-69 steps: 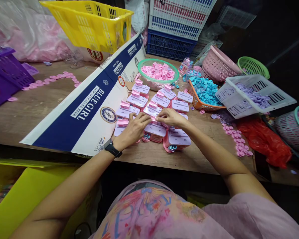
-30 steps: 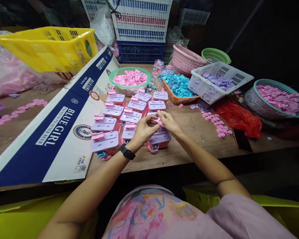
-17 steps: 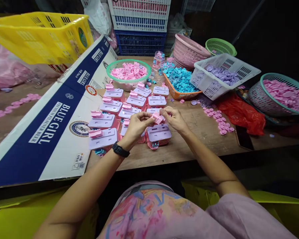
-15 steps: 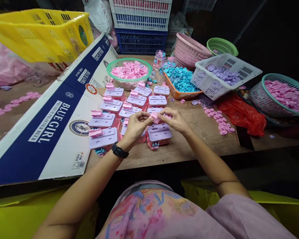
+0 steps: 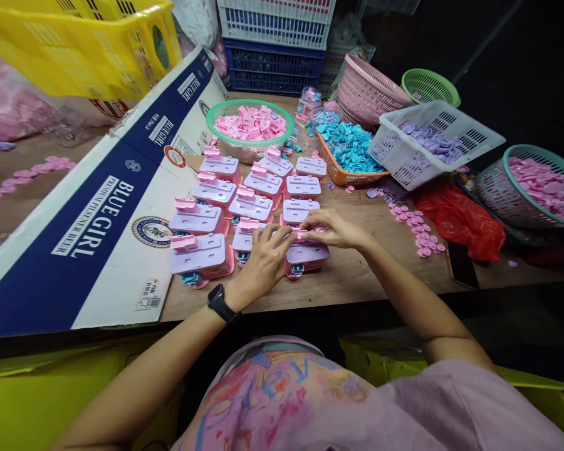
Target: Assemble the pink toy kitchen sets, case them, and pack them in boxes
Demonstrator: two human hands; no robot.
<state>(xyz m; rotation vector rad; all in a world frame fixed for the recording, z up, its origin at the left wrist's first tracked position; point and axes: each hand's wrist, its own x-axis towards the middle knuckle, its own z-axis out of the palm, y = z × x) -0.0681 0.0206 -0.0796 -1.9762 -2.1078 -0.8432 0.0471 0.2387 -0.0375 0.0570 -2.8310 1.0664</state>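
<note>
Both hands meet over the nearest lilac-topped pink toy case (image 5: 306, 253) in the right column. A small pink plastic part (image 5: 301, 234) shows between my fingertips, at the far edge of that lid. My left hand (image 5: 264, 258), with a black watch on its wrist, has fingertips at the part's left end. Fingers and thumb of my right hand (image 5: 334, 229) pinch at its right end. Several like cases stand in rows to the left and behind; those in the left and middle columns, such as one case (image 5: 198, 252), carry a raised pink piece on top.
A green-rimmed basket (image 5: 288, 125) of pink parts stands behind the cases. To its right are an orange basket (image 5: 355, 182) of blue parts and a white basket (image 5: 395, 156) of lilac parts. A printed cardboard sheet (image 5: 98, 250) lies left; a phone (image 5: 463, 266) lies right.
My hands have lowered the pink part from above the cases onto the nearest right case's lid. My left hand has turned palm down. The view has shifted slightly.
</note>
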